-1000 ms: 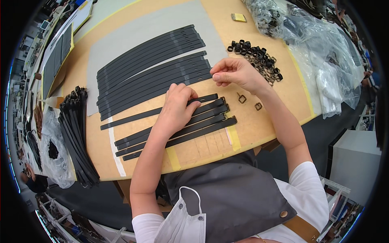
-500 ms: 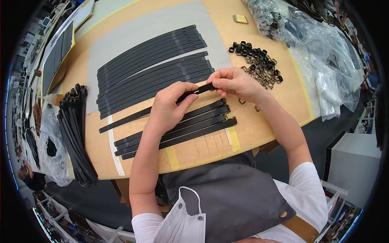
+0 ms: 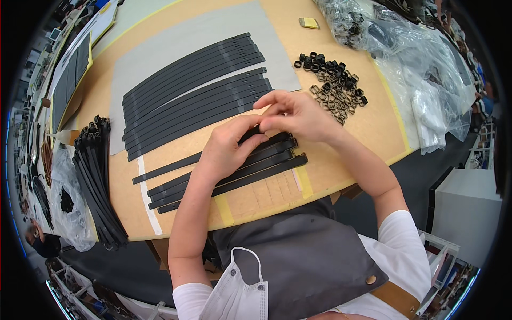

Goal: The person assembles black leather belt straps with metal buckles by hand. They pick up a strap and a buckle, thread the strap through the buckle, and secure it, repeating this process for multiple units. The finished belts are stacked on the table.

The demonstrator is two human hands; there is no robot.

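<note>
Tan fibreboard worktable (image 3: 368,122), rounded front edge, yellow tape lines. On it, a grey rectangular mat (image 3: 160,48) carrying two fanned rows of long flat black straps (image 3: 197,90).

Far right: heap of clear crumpled plastic bags (image 3: 426,80). Left edge: bundle of black straps standing on edge (image 3: 98,181), w/ another clear bag beside it.

Front centre: short stack of four or so finished-looking black straps (image 3: 234,173), lying parallel, just under both hands.

Behind right hand: loose pile of small black and dark-metal square loops/rings (image 3: 333,85), near but apart from the hands. Small yellow block (image 3: 309,22) at the far edge.

Left hand (image 3: 226,152): fingers curled closed, pinching one long black strap (image 3: 170,166) near its right end; rest of the strap trails left across the board.

Right hand (image 3: 296,114): fingers closed at the same strap end, touching left-hand fingertips. Whether a loop sits betw. them – cannot tell, hidden.

Risk, as judged:
- Strap end slips from pinch; cause: small grip area, long unsupported tail.
- Forearms over the front stack could nudge it out of alignment.
- Loose ring pile near right wrist may scatter if brushed.
</note>
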